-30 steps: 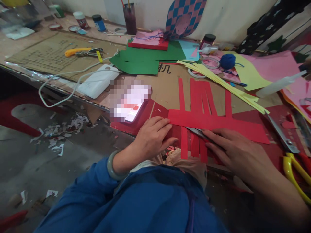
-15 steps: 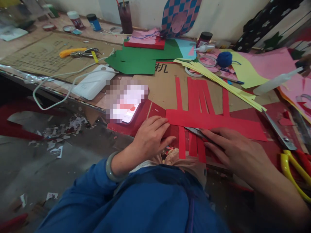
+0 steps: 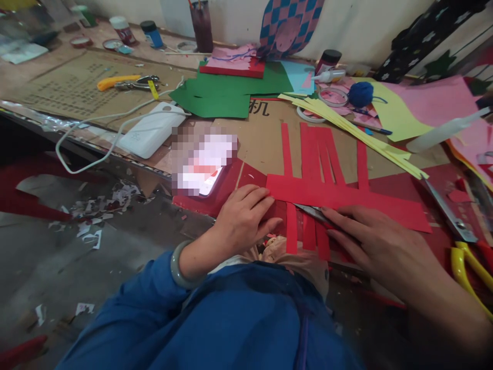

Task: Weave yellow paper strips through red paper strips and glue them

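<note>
- Well, the surface (image 3: 38, 110) is long and full of craft things, and a brown cardboard sheet (image 3: 265, 144) lies on it.
- Green paper (image 3: 210, 100) and yellow strips (image 3: 354, 131) lie past the hands. A white power bank (image 3: 152, 131) sits off to the left.
- The red paper (image 3: 346, 198) lies on the cardboard, near the front edge. It has one wide band, with thin strips going up and down from it.
- It looks light, thin and soft. The strips could bend or tear, so the wide band seems the best place to take hold.
- The left hand (image 3: 244, 216) is open and flat, with its fingers at the left end of the band.
- The right hand (image 3: 373, 241) curves over a metal blade (image 3: 314, 215) on the paper. It looks held, but the hand hides the grip, so I cannot tell.
- A pale bangle (image 3: 177, 264) sits on the left wrist.
</note>
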{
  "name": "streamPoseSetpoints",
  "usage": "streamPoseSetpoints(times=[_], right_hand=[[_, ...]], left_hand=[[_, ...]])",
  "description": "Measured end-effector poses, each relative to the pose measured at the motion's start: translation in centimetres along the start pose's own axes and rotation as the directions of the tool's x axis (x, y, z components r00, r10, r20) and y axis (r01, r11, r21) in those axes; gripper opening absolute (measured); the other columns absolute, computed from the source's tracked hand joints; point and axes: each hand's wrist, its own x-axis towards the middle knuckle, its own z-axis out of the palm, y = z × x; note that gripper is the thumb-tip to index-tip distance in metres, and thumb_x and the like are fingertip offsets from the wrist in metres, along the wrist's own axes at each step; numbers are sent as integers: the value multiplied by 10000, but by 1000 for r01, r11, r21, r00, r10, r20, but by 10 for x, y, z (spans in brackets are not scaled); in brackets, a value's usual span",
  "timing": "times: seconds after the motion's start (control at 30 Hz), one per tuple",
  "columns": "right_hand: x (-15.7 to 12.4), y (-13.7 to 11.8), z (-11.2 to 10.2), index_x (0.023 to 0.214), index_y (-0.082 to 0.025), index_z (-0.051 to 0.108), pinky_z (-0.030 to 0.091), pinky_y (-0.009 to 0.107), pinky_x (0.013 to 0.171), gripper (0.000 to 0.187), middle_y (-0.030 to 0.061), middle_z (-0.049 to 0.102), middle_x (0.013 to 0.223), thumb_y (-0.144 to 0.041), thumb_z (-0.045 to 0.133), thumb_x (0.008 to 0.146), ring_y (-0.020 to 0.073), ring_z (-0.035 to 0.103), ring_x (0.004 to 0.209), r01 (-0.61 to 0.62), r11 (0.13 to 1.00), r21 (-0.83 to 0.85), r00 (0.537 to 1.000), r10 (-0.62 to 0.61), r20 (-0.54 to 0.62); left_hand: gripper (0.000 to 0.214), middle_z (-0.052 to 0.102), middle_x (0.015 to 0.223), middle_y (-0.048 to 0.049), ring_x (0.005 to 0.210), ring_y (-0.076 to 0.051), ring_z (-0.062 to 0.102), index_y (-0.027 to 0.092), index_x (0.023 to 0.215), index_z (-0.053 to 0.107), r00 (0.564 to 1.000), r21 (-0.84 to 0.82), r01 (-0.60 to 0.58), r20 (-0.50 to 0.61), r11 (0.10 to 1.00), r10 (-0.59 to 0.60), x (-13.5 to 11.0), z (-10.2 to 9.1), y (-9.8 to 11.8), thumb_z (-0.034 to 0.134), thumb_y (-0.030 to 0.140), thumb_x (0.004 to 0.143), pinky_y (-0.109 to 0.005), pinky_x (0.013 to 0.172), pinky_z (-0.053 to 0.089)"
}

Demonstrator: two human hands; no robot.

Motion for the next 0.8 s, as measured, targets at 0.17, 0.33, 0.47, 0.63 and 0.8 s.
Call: streamPoseSetpoints(times=[0.17, 0.33, 0.47, 0.63, 0.8], right_hand=[[2, -6, -3, 1180, -177, 682, 430, 276, 482, 378, 96, 715, 984, -314, 368, 1019, 204, 688, 757, 2, 1000, -8, 1000, -2, 1], [4, -9, -3, 1189, -171, 667, 419, 274, 464, 330, 90, 709, 944, -278, 418, 1001, 207, 689, 742, 12, 1000, -15, 1000, -12, -15], [2, -10, -4, 1180, -127, 641, 501, 316, 549, 306, 116, 716, 998, -278, 458, 987, 236, 696, 790, -18, 1000, 11, 1000, 18, -9], [6, -14, -4, 1108, -166, 679, 499, 326, 516, 268, 99, 716, 1001, -273, 470, 979, 247, 704, 789, -20, 998, 58, 999, 22, -23], [5, -12, -1, 1127, -172, 698, 503, 313, 508, 301, 101, 712, 995, -288, 456, 989, 233, 708, 778, 16, 999, 47, 999, -14, -38]], left_hand=[[348, 699, 1134, -132, 1097, -277, 610, 144, 1095, 701, 1000, 30, -15, 26, 999, 14, 0, -2, 0, 530, 418, 967, -456, 939, 539], [347, 704, 1115, -132, 1062, -276, 614, 126, 1071, 704, 999, 58, -31, -8, 998, 31, 1, -1, 0, 550, 416, 960, -436, 908, 546], [356, 693, 1126, -142, 1084, -275, 601, 126, 1087, 700, 1000, 40, -25, 10, 999, 25, 0, 0, 0, 534, 417, 967, -443, 930, 532], [353, 692, 1118, -142, 1079, -281, 597, 128, 1093, 698, 1000, 56, -25, 7, 998, 25, 0, 0, 1, 531, 413, 969, -453, 911, 530], [346, 699, 1111, -142, 1058, -273, 596, 116, 1075, 702, 999, 63, -32, -9, 997, 32, 1, 0, 2, 531, 397, 969, -434, 900, 534]])
